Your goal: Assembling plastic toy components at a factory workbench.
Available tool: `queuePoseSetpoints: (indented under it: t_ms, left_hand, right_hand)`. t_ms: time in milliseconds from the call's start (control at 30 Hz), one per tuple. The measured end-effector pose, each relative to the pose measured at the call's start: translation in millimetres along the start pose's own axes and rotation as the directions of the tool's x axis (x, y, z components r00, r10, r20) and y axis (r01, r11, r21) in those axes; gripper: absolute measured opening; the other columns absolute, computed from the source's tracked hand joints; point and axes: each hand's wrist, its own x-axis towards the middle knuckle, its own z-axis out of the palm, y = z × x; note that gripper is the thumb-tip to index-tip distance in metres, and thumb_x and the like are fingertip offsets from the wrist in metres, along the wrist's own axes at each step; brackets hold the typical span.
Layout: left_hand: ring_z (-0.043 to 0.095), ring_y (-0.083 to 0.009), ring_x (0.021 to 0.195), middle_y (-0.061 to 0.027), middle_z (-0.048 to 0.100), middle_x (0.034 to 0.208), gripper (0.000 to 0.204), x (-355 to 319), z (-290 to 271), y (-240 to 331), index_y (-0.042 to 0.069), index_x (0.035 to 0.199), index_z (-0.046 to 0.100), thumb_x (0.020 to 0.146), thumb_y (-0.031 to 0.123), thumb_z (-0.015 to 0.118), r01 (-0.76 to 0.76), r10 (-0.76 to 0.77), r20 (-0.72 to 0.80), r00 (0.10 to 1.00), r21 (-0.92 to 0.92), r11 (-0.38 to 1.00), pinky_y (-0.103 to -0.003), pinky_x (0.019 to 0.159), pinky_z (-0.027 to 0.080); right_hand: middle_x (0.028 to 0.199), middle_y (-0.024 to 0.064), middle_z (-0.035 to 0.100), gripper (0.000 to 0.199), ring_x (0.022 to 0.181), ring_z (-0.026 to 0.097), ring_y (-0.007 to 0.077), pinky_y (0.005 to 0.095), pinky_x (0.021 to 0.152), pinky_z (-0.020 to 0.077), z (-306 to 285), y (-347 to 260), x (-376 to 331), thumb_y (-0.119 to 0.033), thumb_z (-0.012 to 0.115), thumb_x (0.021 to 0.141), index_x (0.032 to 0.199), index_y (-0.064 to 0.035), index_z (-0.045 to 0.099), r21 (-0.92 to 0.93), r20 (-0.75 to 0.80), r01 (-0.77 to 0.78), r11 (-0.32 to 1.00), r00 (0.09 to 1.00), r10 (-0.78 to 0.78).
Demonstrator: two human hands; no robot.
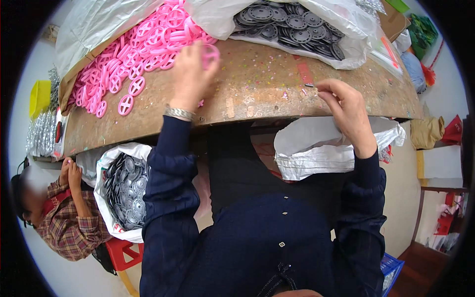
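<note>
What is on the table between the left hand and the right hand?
In the head view, only bare brown table with small coloured specks lies between the left hand and the right hand.

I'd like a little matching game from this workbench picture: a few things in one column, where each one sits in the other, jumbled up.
Things:
1. pink plastic spoked wheels
2. grey plastic discs in a clear bag
3. white sack of grey discs
4. yellow plastic bin

Places:
A. below the wooden table edge, beside the person's left arm
B. far left, off the table
C. table top, upper right
D. heaped at the table's upper left, by the left hand

Pairs: 1-D, 2-C, 3-A, 4-B
</note>
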Motion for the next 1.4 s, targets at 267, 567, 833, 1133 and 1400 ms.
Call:
queuePoseSetpoints:
  t_ms: [267,567,833,1133,1400]
  left_hand:
    - [0.056,-0.0263,0.103,-0.0073,0.056,0.11,0.043,-18.8,-22.5,102.8,0.013,0.121,0.056,0.081,0.024,0.07,-0.237,0.248,0.257,0.934,-0.072,0.969,-0.038,0.08,0.048]
    - [0.053,-0.0241,0.105,-0.0059,0.056,0.111,0.027,-45.8,-31.5,103.4,0.011,0.109,0.06,0.086,0.025,0.059,-0.209,0.316,0.057,0.947,-0.639,0.741,-0.042,0.084,0.044]
    - [0.053,-0.0252,0.106,-0.007,0.056,0.112,0.029,-52.4,-41.3,95.1,0.01,0.111,0.059,0.086,0.024,0.06,-0.216,0.319,0.063,0.946,-0.611,0.762,-0.042,0.085,0.045]
    - [0.054,-0.0263,0.107,-0.0082,0.057,0.113,0.031,-49.3,-30.4,101.5,0.009,0.113,0.059,0.085,0.023,0.061,-0.228,0.342,0.077,0.937,-0.605,0.763,-0.042,0.086,0.045]
    - [0.055,-0.0273,0.107,-0.0092,0.058,0.113,0.033,-28.2,-14.2,134.3,0.008,0.115,0.058,0.085,0.022,0.062,-0.293,0.392,0.028,0.919,-0.618,0.73,-0.042,0.087,0.046]
  right_hand:
    - [0.097,0.0127,0.068,0.014,0.088,0.065,0.0282,0.0332,0.076,0.0512,33.5,-61.1,17.9,0.0,0.067,0.085,0.099,0.0,0.068,0.024,-0.096,0.325,0.946,0.942,-0.321]
    - [0.125,0.0125,0.062,0.047,0.123,0.053,0.0327,0.0514,0.105,0.0346,56.9,-119.2,18.6,-0.044,0.069,0.082,0.11,-0.0062,0.068,-0.067,0.004,0.486,0.872,0.874,-0.487]
    - [0.128,0.0088,0.06,0.042,0.131,0.047,0.0325,0.0584,0.113,0.0233,66.7,-111.6,12.2,-0.039,0.071,0.082,0.108,-0.007,0.066,0.008,0.135,0.467,0.884,0.876,-0.464]
    - [0.128,0.0082,0.061,0.04,0.133,0.046,0.0334,0.0589,0.113,0.0237,64.8,-97.1,8.2,-0.035,0.073,0.079,0.108,-0.0074,0.065,0.082,0.1,0.456,0.886,0.881,-0.463]
    - [0.126,0.0128,0.062,0.035,0.128,0.05,0.0347,0.048,0.108,0.0355,48.7,-84.0,15.4,-0.022,0.072,0.082,0.113,-0.0051,0.067,0.149,-0.025,0.445,0.883,0.894,-0.446]
